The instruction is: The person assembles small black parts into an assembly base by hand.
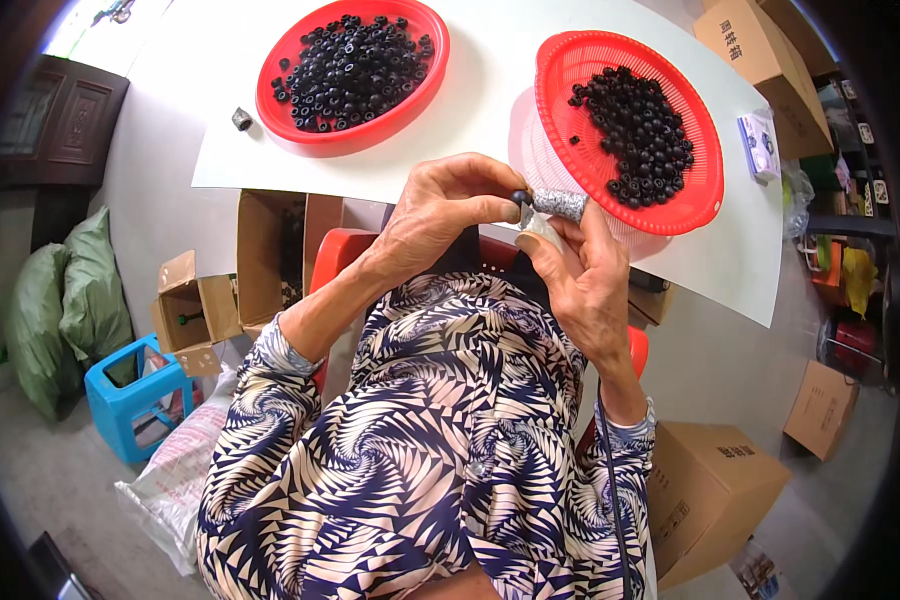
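My left hand [435, 210] pinches a small black round piece [522, 198] between thumb and fingertips, just over the table's near edge. My right hand [592, 285] is wrapped round a tool with a grey speckled cylindrical handle [560, 204]. The tool's tip meets the black piece, and its exact shape is hidden by my fingers. Something white, like a wrap [542, 228], covers part of my right thumb or fingers. Beyond my hands, a red plastic tray [270, 95] on the left and a red slotted basket [712, 150] on the right hold many such black pieces.
All this is at a white table [490, 90]. A dark small block [241, 119] lies left of the tray, and a purple-white packet [759, 148] lies at the right edge. Around me stand open cardboard boxes [198, 300], a blue stool [115, 395], green sacks [40, 320] and a large carton [705, 500].
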Tool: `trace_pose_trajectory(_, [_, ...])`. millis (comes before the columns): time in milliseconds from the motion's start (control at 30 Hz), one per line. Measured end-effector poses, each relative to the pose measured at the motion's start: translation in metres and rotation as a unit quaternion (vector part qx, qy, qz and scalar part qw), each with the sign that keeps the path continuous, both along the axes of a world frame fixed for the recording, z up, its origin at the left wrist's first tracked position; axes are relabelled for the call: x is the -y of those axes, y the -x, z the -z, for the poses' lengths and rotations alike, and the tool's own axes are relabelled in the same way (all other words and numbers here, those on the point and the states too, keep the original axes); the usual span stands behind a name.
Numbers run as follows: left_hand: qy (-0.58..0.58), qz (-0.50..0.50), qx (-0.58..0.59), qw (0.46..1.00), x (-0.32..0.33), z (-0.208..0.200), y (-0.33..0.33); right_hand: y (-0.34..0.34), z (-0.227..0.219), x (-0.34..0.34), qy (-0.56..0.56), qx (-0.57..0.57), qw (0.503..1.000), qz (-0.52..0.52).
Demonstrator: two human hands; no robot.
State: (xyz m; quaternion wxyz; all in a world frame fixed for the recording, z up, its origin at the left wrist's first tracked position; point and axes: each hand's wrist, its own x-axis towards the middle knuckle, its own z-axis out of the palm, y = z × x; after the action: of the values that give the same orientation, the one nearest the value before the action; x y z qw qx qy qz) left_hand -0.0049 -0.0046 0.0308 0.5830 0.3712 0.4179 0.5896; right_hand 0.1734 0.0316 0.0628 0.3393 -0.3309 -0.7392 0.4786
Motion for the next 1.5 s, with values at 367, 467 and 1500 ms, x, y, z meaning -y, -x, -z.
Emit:
trace_pose_trajectory(367, [-0.023, 0.004, -0.031, 0.999, -0.0008, 0.0006, 0.0016, -0.0002, 0.0054, -0.0001, -0.020, -0.002, 1.000, -0.008])
trace_pose_trajectory(467, [-0.022, 0.002, -0.045, 0.999, -0.0004, -0.0019, 0.0023, 0.0007, 0.0025, 0.0004, -0.015, 0.003, 1.000, -0.008])
trace_pose_trajectory(1500, [-0.027, 0.016, -0.073, 0.997, 0.0002, -0.0001, 0.0043, 0.0013, 0.0037, 0.0011, -0.027, 0.029, 0.999, -0.006])
